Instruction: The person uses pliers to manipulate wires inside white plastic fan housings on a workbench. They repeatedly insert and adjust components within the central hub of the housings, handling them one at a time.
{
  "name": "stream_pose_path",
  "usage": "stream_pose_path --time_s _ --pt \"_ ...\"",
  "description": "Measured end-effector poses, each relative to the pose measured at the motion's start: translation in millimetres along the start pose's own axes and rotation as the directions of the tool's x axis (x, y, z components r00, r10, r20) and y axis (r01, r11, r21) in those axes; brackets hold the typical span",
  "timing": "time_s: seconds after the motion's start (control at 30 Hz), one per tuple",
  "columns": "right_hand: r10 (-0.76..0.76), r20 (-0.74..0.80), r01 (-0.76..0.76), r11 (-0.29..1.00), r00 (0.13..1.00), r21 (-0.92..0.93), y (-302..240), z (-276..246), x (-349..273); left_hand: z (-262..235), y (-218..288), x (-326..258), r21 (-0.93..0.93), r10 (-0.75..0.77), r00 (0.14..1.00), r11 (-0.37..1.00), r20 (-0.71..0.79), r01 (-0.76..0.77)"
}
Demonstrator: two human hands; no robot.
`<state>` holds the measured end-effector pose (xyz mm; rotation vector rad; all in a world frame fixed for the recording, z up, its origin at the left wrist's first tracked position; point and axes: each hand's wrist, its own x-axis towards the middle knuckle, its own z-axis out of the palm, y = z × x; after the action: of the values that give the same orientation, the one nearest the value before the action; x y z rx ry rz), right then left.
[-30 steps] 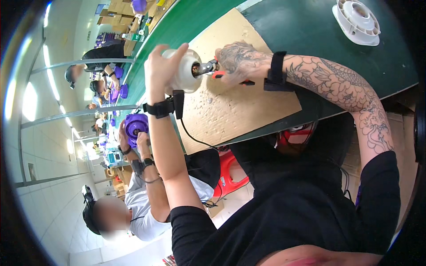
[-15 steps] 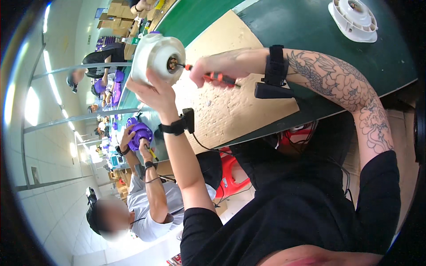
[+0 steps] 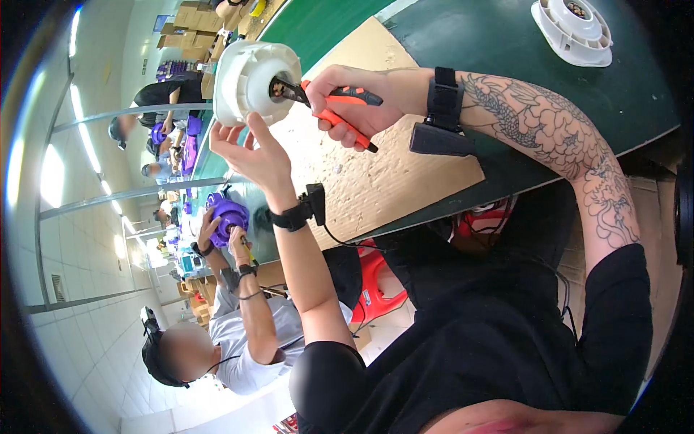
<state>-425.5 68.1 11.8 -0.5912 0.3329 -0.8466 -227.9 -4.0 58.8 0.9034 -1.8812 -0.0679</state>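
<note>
Held beside cardboard [image 3: 412, 163], a white housing [image 3: 242, 83], likely light, stiff and best held by its rim [image 3: 223, 83], sits in the grasping fingers of the left hand [image 3: 262, 160] while the right hand [image 3: 343, 101] clenches pliers [image 3: 350, 132] at its central hole [image 3: 277, 88].

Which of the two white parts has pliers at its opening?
The white part in the left hand; the other white part rests on the green table, untouched.
</note>
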Motion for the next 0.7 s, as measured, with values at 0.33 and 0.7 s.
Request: stream_pose_path --time_s 0.33,0.7 --pt "-0.537 -0.164 -0.185 0.016 0.827 -0.983 14.0 -11.9 -15.0 6.6 19.4 34.6 0.368 0.220 0.923 0.868 0.316 -0.333" --pt "-0.176 0.068 0.184 0.974 0.982 -0.135 29.8 -24.1 15.1 -4.4 -30.4 -9.0 0.049 0.003 1.000 0.999 0.007 -0.004"
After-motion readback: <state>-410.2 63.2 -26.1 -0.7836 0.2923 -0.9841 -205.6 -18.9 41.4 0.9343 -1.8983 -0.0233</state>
